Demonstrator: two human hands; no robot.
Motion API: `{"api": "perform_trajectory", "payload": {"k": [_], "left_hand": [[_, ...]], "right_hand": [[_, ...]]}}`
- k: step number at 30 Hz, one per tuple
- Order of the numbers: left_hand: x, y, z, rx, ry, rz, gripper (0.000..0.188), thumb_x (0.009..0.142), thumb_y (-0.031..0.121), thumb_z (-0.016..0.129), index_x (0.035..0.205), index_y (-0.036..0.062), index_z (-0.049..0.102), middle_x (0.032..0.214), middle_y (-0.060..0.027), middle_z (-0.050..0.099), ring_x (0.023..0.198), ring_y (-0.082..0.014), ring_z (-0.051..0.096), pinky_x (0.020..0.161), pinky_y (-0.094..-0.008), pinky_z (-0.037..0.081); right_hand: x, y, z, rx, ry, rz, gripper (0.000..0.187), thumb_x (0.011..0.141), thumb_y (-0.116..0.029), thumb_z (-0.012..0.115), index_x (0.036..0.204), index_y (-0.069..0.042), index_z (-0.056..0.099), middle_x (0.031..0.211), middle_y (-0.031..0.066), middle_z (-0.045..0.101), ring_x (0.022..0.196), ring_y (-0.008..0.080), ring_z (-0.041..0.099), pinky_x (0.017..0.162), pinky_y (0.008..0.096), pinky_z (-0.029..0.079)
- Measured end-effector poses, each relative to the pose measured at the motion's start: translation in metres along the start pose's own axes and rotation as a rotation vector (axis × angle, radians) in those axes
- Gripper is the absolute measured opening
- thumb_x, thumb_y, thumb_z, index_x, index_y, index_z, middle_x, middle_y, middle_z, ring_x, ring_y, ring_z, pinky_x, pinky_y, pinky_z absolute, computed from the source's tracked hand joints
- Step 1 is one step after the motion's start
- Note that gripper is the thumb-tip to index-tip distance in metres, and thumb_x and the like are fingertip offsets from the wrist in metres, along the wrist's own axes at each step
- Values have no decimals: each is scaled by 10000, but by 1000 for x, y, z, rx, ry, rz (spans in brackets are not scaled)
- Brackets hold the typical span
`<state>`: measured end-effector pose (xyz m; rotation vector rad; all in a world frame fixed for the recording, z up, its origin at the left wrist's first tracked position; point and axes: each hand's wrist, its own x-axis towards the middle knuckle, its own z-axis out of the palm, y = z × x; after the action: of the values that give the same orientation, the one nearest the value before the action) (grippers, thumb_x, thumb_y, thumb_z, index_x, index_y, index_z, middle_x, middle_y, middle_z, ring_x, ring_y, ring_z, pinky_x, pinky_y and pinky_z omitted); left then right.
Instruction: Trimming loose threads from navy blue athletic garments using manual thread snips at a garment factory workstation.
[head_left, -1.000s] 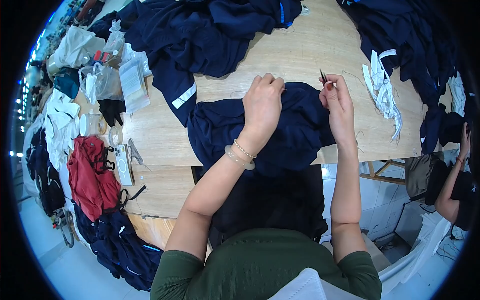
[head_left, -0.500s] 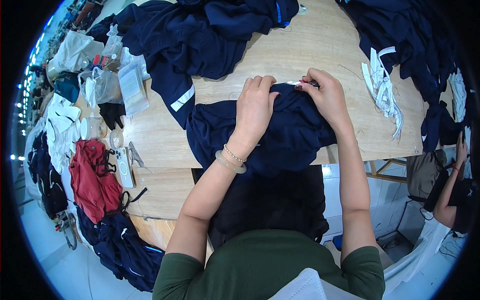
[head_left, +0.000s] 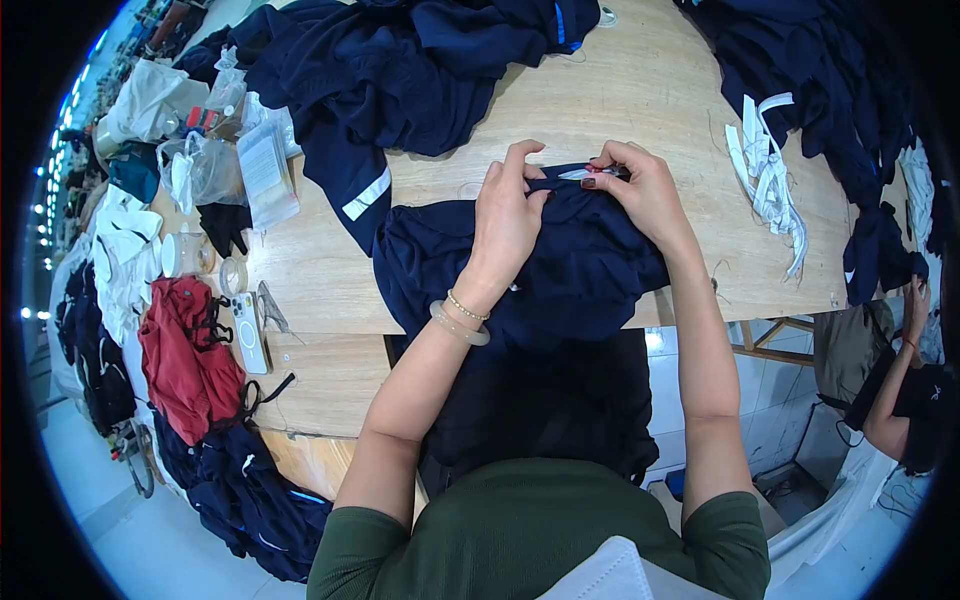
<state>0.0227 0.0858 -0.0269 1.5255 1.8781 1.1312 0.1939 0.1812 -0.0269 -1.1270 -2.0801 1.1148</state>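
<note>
A crumpled navy garment lies at the table's front edge, between my forearms. My left hand is closed on its upper left edge, fingers bent and thumb against the cloth. At the upper right edge, my right hand pinches the same garment between thumb and fingers. A short white strip shows along the edge between the two hands. Something small and reddish sits at my right fingertips; I cannot make out what it is.
More navy garments are heaped at the back left and the far right. White strips lie to the right. On the left are a phone, a red bag and plastic bags. A co-worker's arm shows at far right.
My left fingers have bent and spread more at the cloth's edge. My right hand has shifted slightly left, and more of the white strip shows. The co-worker's hand has moved a little.
</note>
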Motion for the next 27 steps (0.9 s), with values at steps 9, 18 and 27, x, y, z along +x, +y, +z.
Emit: {"api": "perform_trajectory", "payload": {"k": [9,18,27], "left_hand": [[2,-4,-3,-104,-25,-65,549,744,-104,711,1230,70,525,865,-70,604,786,-206,546,778,-338,492],[1,-6,-2,-116,-25,-65,558,747,-101,715,1239,75,520,870,-71,612,786,-204,553,788,-335,498],[-1,-5,-1,-121,-16,-55,553,754,-97,712,1243,74,518,867,-76,611,784,-206,548,778,-342,495]], "right_hand": [[-1,-8,-1,-52,-7,-77,187,767,-116,767,852,-2,646,799,86,651,804,229,578,716,345,469],[-1,-9,3,-62,-8,-113,173,756,-88,756,846,-5,634,792,85,650,798,233,570,714,349,468],[-1,2,7,90,32,-7,131,812,-67,735,854,-10,626,817,60,652,793,144,590,722,285,475]]}}
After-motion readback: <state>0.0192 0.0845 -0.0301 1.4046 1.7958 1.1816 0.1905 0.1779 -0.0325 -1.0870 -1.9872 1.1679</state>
